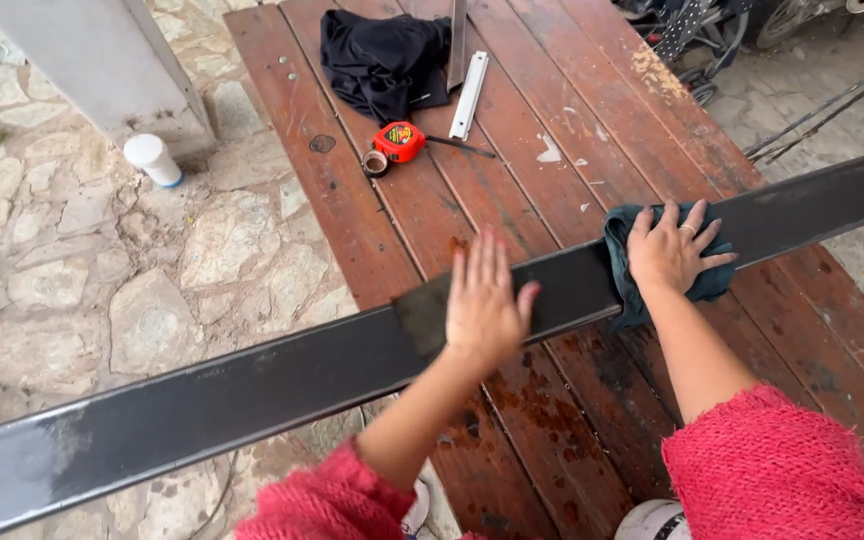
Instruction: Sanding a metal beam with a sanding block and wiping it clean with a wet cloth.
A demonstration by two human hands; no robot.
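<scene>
Pressing a teal rag (624,262) flat-palmed on the long dark metal bar (252,390) across the wooden surface (572,130), right hand (670,250) wipes mid-bar; left hand (482,300) rests open beside it, streaks left toward the near end.

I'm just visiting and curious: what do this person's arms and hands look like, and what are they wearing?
Both hands are bare, with no gloves. The right hand wears a ring on one finger. The left hand shows reddish-painted fingernails and no ring that can be seen. Fuzzy, loosely knitted pink-red sleeves are pushed up, so the forearms are uncovered.
</scene>
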